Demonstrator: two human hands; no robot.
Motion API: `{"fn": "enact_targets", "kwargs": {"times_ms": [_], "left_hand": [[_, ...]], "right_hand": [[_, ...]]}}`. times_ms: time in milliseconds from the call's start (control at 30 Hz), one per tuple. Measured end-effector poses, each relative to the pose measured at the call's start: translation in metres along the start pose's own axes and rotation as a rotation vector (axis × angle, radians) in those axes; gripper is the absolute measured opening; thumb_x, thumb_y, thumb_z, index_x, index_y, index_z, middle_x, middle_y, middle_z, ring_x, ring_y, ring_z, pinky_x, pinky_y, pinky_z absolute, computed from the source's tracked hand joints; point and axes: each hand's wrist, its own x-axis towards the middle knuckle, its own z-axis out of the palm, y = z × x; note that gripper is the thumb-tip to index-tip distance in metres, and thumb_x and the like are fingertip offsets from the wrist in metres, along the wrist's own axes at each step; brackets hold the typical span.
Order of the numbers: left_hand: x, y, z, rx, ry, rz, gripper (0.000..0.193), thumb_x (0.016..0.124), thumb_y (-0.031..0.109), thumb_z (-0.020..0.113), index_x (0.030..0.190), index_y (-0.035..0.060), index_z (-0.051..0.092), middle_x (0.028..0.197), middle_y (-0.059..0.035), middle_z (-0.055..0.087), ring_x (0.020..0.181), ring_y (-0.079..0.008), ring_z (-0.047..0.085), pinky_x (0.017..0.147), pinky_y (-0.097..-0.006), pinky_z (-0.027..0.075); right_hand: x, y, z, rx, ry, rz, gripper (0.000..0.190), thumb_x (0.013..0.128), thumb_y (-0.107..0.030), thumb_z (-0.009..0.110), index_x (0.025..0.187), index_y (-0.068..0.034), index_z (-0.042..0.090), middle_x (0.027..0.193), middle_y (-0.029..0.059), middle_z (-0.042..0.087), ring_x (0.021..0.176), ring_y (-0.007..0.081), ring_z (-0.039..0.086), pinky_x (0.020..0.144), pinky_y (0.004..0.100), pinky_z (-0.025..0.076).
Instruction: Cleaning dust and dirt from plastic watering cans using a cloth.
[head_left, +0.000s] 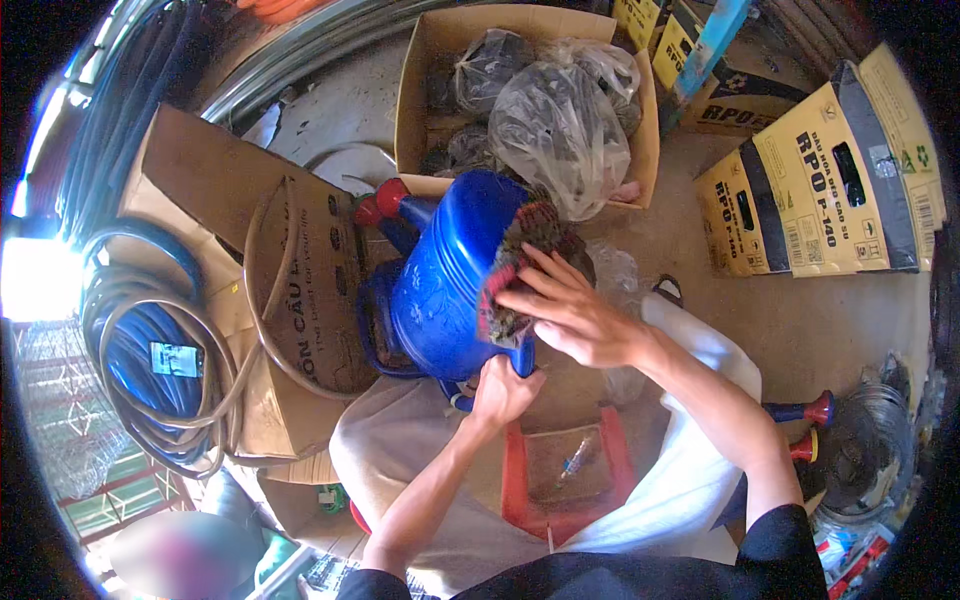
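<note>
A blue plastic watering can (450, 277) lies tilted above my knees. My left hand (506, 394) is closed around its blue handle (523, 355). With fingers spread, my right hand (574, 304) presses a dark cloth with red patches (529, 247) against the can, covering part of its side and the end facing right. Behind the can, two red sprinkler heads (391, 198) point to the upper left; which cans they belong to is partly hidden. A second blue can shape (382, 322) shows at its left.
Ahead stands an open cardboard box (517, 21) with plastic bags (562, 135) inside. Printed cartons (817, 180) stand at right. Coiled hoses (157, 367) lie over boxes (300, 285) at left. A red stool-like frame (514, 480) is between my legs; wire coils (862, 442) lie at right.
</note>
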Motion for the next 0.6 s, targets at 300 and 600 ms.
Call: {"fn": "enact_targets", "kwargs": {"times_ms": [300,600], "left_hand": [[-0.016,-0.006,0.072,0.211,-0.07,0.252,0.031,0.084,0.024,0.068,0.07,-0.0037,0.062,0.066,-0.0309,0.063,0.068,-0.0445,0.07,0.06,-0.0533,0.056],[-0.053,0.017,0.081,0.263,-0.374,0.2,0.04,0.085,0.032,0.071,0.079,-0.0073,0.071,0.082,-0.0307,0.071,0.078,-0.044,0.073,0.078,-0.0512,0.06]], "right_hand": [[-0.009,0.042,-0.005,0.432,0.215,0.407,0.073,0.104,-0.05,0.05,0.158,-0.003,0.033,0.161,0.0236,0.035,0.152,0.0349,0.03,0.124,0.0437,0.023],[-0.01,0.102,-0.019,0.601,0.136,0.832,0.065,0.106,-0.05,0.044,0.151,-0.003,0.045,0.156,0.0115,0.046,0.146,0.022,0.038,0.122,0.0368,0.025]]}}
